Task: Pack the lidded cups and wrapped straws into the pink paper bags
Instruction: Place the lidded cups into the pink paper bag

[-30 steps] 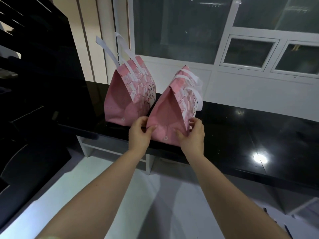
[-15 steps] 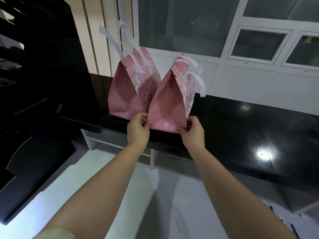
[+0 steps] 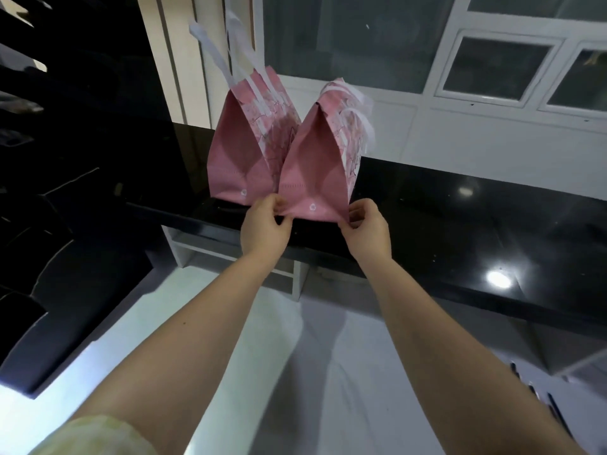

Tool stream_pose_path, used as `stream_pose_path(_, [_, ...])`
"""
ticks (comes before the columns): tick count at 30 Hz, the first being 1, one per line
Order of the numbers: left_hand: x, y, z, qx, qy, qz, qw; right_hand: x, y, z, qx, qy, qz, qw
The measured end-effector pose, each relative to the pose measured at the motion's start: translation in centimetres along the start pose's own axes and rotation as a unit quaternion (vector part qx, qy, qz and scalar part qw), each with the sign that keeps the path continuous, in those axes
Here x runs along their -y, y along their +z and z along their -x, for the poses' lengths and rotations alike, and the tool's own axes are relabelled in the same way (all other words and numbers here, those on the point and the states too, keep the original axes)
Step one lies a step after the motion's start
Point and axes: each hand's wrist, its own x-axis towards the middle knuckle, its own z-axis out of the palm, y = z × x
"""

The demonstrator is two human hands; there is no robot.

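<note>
Two pink paper bags with white handles stand side by side on a glossy black counter (image 3: 460, 218). Both bags are folded closed at the top, so what is inside is hidden. The left bag (image 3: 236, 152) stands a little further back, its handles sticking up. The right bag (image 3: 315, 169) is nearer to me, its handles drooping to the right. My left hand (image 3: 264, 229) pinches the right bag's bottom left corner. My right hand (image 3: 368, 229) pinches its bottom right corner. No cups or straws are in view.
The counter's front edge (image 3: 328, 254) runs just under my hands, with a white shelf frame (image 3: 295, 280) and white floor below. A dark cabinet (image 3: 65, 159) stands at the left. White window frames (image 3: 492, 103) rise behind the counter.
The right bag has slid further back on the counter, closer beside the left bag. Both hands followed it, from its lower sides to pinching its bottom corners.
</note>
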Motion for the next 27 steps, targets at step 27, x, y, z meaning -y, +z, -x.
stream_pose_path(27, [-8.5, -0.9, 36.2, 0.456, 0.493, -0.023, 0.740, -2.0, -9.7, 50.8, -0.204, 0.277, 0.443, 0.827])
